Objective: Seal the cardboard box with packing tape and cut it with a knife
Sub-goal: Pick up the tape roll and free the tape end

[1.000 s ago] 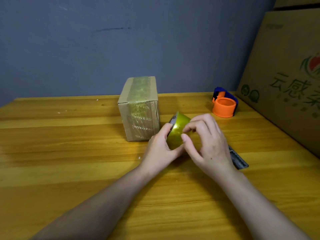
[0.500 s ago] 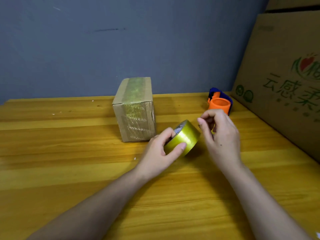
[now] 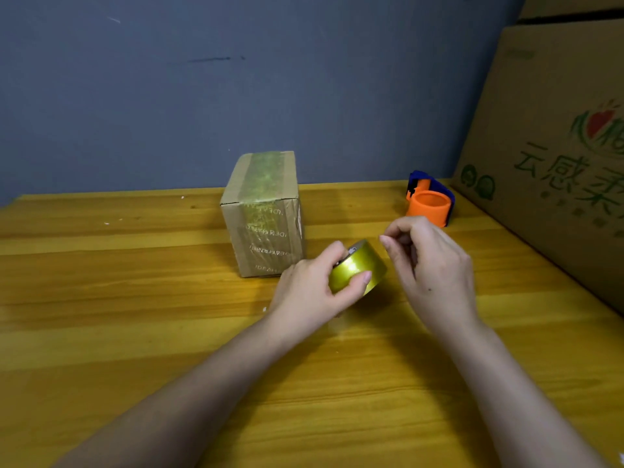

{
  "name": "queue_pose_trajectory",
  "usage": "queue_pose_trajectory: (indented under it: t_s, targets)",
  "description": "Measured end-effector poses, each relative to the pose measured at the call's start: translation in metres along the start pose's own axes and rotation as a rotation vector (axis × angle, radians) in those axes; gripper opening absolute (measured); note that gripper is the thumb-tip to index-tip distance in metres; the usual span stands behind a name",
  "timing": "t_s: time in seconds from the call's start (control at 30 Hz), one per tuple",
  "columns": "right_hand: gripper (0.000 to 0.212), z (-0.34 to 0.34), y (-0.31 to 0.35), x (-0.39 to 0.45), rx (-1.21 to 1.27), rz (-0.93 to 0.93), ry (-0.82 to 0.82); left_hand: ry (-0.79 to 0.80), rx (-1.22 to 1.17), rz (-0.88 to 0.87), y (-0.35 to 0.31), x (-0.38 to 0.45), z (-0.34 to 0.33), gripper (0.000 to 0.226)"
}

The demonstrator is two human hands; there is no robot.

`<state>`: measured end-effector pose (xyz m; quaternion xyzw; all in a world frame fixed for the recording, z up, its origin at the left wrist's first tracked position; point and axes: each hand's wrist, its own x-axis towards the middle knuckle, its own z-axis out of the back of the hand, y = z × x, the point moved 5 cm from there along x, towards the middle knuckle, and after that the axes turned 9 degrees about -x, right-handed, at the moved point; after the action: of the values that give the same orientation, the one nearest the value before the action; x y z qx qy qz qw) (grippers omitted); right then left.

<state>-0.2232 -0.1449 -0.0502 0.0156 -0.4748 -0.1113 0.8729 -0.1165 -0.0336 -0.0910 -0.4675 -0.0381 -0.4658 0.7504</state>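
Your left fingers [image 3: 366, 276] curl round the tape roll [image 3: 358, 270], thumb on its near face, holding it just above the desk [image 3: 135, 298]. Your right fingers [image 3: 385, 239] are pinched together at about 2 o'clock from the roll, close to it; whether they hold a tape end you cannot tell, since no strip shows between them and the roll. Behind those fingers, your left hand [image 3: 310, 292] and right hand [image 3: 432, 268] sit near the middle of the desk.

The box [image 3: 263, 214] stands at 10 o'clock from the roll, just beside your left hand. A band of tape already runs over its top and down its near face, so it looks at least partly sealed. Judging from this, you are at the start of a new strip: the tape is not yet on the box, and the cut is left to do. No knife shows.

An orange dispenser [image 3: 429, 204] sits at 1 o'clock, near the desk's far right edge. The desk is yellow wood. A grey-blue wall [image 3: 236, 79] stands behind it, and a big printed carton [image 3: 557, 146] leans at the right.
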Motion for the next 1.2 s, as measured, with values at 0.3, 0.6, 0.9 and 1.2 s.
queue_pose_trajectory:
  t_s: [0.3, 0.6, 0.9, 1.2]
  targets:
    - [0.017, 0.008, 0.003, 0.006, -0.087, 0.078, -0.005, 0.092, -0.363, 0.164, -0.005, 0.008, -0.007, 0.024]
    - [0.020, 0.027, 0.018, 0.021, -0.124, 0.106, 0.043, 0.091, 0.102, 0.188, -0.017, 0.014, 0.003, 0.031]
    - [0.015, 0.039, 0.020, 0.047, -0.079, -0.001, 0.113, 0.280, -0.799, 0.474, -0.025, 0.000, -0.003, 0.030]
    - [0.009, 0.013, -0.014, 0.053, 0.079, -0.219, 0.298, 0.242, -0.805, 0.229, -0.034, -0.017, 0.023, 0.009]
